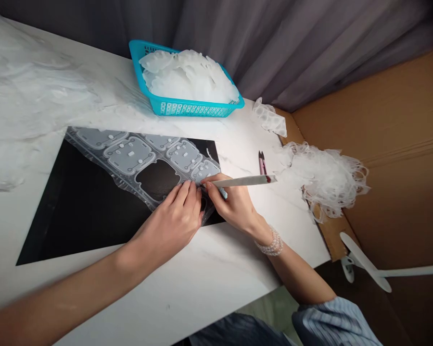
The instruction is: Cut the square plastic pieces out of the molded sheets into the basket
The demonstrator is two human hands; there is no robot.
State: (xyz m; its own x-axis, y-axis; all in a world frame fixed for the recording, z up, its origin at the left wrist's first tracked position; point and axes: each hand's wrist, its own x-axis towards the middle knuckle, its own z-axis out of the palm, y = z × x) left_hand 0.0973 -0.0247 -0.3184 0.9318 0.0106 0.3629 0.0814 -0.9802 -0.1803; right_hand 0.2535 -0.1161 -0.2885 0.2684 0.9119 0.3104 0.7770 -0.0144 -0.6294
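Note:
A translucent moulded sheet (130,154) with rounded panels and small raised nubs lies slantwise on a black mat (90,206). One panel opening shows the black through it. My left hand (182,206) presses its bent, close-set fingertips on the sheet's lower part, its thumb hidden. Beside it, nearly touching, my right hand (233,202) is closed round a slim tool with a long pale handle (243,181), reddish at the far end. The tool's working tip is hidden at the fingers. A small light-blue piece (222,192) shows by the right fingers.
Behind the mat stands a turquoise basket (198,109) heaped with translucent pieces (187,77). More sheets (29,96) pile at left. Pink-handled snips (262,163) lie right, near a tangle of clear scraps (321,178) and a small strip (269,117). Cardboard (382,110) walls the right side.

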